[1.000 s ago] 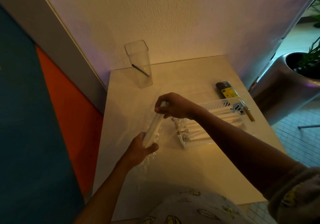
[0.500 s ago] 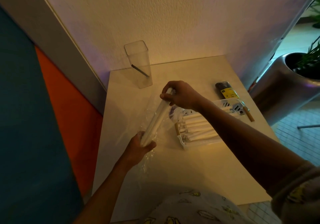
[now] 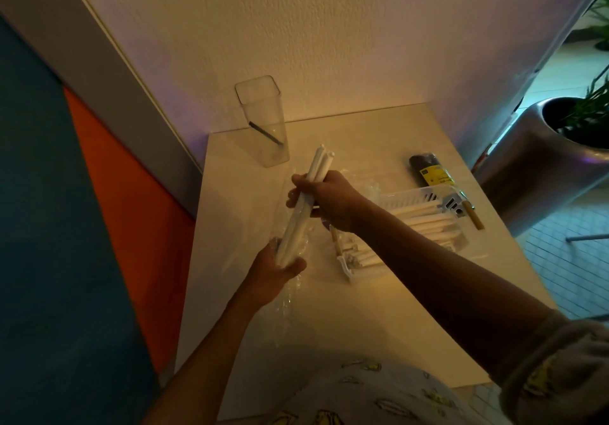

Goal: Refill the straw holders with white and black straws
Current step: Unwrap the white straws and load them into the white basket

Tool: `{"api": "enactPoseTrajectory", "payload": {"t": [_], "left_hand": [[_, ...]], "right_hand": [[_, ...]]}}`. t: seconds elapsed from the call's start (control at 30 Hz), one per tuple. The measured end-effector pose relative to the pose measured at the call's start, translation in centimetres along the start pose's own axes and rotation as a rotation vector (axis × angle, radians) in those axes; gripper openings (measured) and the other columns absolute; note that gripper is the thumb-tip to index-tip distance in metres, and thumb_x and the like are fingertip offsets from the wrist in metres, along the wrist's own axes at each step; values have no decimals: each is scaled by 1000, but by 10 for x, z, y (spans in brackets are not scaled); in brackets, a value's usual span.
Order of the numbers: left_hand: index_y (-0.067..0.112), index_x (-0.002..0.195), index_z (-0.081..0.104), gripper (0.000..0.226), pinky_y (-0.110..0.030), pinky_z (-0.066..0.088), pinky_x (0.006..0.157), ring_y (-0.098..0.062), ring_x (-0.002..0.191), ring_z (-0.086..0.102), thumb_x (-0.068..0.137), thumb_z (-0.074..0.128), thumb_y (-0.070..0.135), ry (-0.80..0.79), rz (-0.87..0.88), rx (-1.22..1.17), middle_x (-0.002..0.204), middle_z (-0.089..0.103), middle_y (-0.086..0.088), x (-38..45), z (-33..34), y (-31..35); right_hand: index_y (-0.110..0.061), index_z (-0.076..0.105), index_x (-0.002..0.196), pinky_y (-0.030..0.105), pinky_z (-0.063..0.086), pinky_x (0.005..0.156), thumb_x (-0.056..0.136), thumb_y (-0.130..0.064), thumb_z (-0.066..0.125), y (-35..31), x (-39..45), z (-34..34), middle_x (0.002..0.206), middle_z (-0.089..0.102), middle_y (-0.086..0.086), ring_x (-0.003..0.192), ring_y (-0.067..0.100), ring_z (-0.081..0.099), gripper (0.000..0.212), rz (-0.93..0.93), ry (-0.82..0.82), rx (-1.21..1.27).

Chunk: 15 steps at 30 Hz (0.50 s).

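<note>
Your right hand [image 3: 324, 199] grips a small bundle of white straws [image 3: 306, 194] near its upper part, fingers curled round it, while your left hand [image 3: 275, 268] clutches the bundle's lower end together with crinkled clear plastic wrap [image 3: 290, 296]. The bundle tilts up and away from you, its tips pointing toward the clear square straw holder [image 3: 263, 121], which stands just beyond your right hand at the table's far left corner, close to the wall; one black straw [image 3: 265, 133] leans inside it.

Bare table [image 3: 379, 309] lies between your hands and the holder, and more lies below your right forearm toward the near edge. The table's left edge runs just beside your left hand. Under your right forearm sits a white slotted basket [image 3: 425, 192] of more white straws. Past it, near the table's right edge, lies a dark packet with a yellow label [image 3: 436, 176]; its writing is too small to read.
</note>
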<state>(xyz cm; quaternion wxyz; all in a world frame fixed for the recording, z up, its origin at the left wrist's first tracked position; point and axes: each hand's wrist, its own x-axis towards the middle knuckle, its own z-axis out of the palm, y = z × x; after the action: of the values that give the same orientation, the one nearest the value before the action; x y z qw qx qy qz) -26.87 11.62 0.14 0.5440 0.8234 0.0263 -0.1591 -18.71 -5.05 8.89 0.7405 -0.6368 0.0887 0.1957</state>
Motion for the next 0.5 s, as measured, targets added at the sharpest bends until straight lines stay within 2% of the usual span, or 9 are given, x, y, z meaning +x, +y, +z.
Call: {"api": "enactPoseTrajectory", "payload": {"t": [0.13,0.27,0.4,0.5], "left_hand": [[18,116,53,42,-26,56,71,-18,86,64,82,76,27,56,17,-22,96,62,-4,4,-1,-3],[15,113,54,40,-21,54,71,-16,83,66,80,77,19,69,3,-105,93,65,-5,8,1,-5],[18,102,55,32,-17,52,70,-15,82,67,80,78,16,111,-18,-114,92,66,0,7,2,-14],[27,97,54,30,-30,54,78,-17,88,65,79,78,21,199,-66,-60,95,65,2,6,-1,-28]], "right_hand": [[1,62,105,46,58,86,98,-22,59,-14,2,-2,85,67,12,84,27,71,25,-130,85,44],[-4,60,97,44,56,83,101,-22,53,-31,1,-8,80,63,12,81,27,67,20,-263,105,51],[-5,57,95,48,54,87,102,-20,50,-55,-2,-24,77,61,10,81,28,64,18,-383,114,79],[-3,54,104,45,56,84,102,-20,50,-75,-7,-35,80,60,8,78,23,63,18,-491,172,-43]]}}
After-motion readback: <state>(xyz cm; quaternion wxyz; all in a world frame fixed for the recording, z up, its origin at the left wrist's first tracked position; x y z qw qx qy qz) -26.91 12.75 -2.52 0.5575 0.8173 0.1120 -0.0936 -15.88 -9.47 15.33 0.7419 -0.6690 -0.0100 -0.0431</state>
